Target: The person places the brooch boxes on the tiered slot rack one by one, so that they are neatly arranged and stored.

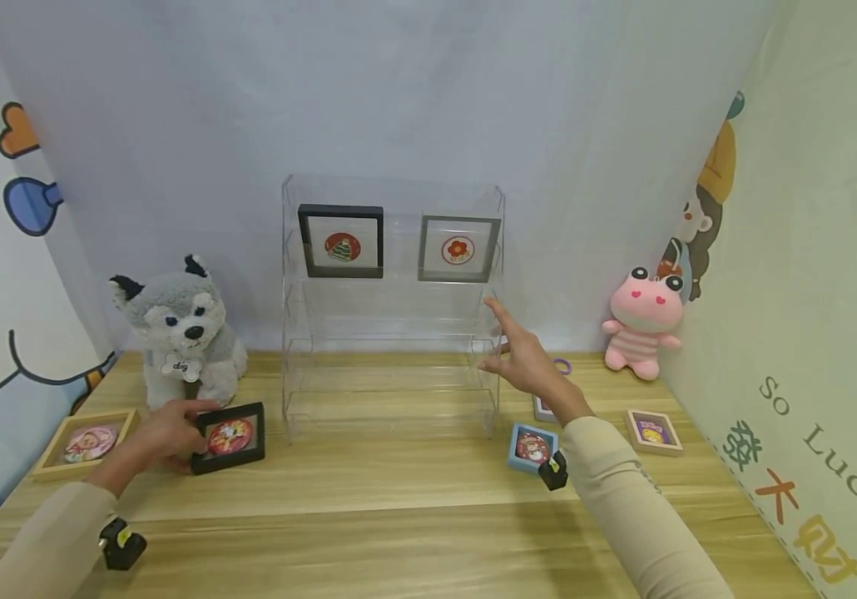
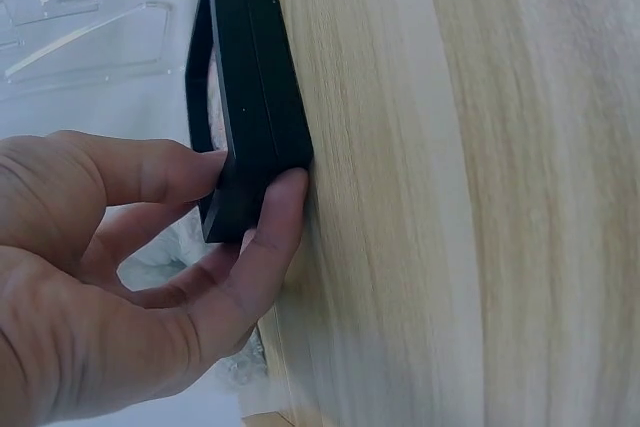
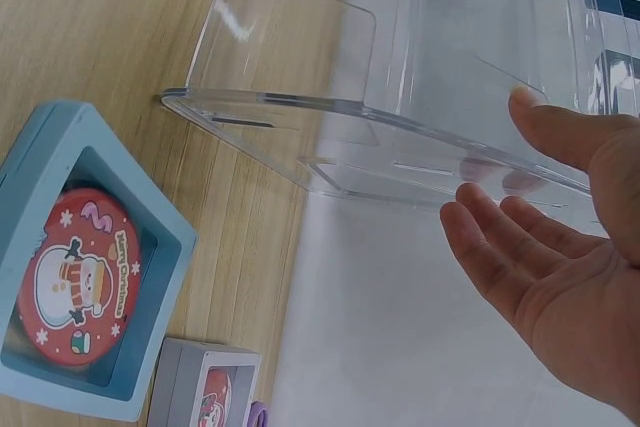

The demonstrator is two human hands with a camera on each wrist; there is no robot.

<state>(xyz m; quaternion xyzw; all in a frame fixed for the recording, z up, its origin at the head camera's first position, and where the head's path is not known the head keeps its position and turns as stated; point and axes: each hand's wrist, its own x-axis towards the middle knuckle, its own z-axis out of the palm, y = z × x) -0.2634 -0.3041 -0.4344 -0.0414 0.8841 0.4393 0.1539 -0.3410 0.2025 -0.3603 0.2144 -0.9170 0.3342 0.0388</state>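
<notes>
In the head view my left hand (image 1: 166, 434) pinches the left end of a black picture frame (image 1: 230, 438) with a red round badge inside. The left wrist view shows the thumb on the front rim of this black frame (image 2: 258, 67) and a finger on its back, low over the wood. My right hand (image 1: 524, 358) is beside the right side panel of a clear acrylic display rack (image 1: 391, 378), thumb and fingers spread and holding nothing. Whether its fingertips touch the panel I cannot tell. Upper in the rack stand a black frame (image 1: 341, 241) at left and a grey frame (image 1: 458, 248) at right.
Left of the rack are a grey husky plush (image 1: 189, 333) and a wooden frame (image 1: 87, 443). To the right lie a blue frame (image 1: 533, 448), a partly hidden pale frame (image 3: 205, 387) and a cream frame (image 1: 653, 431). A pink frog plush (image 1: 641, 324) sits behind.
</notes>
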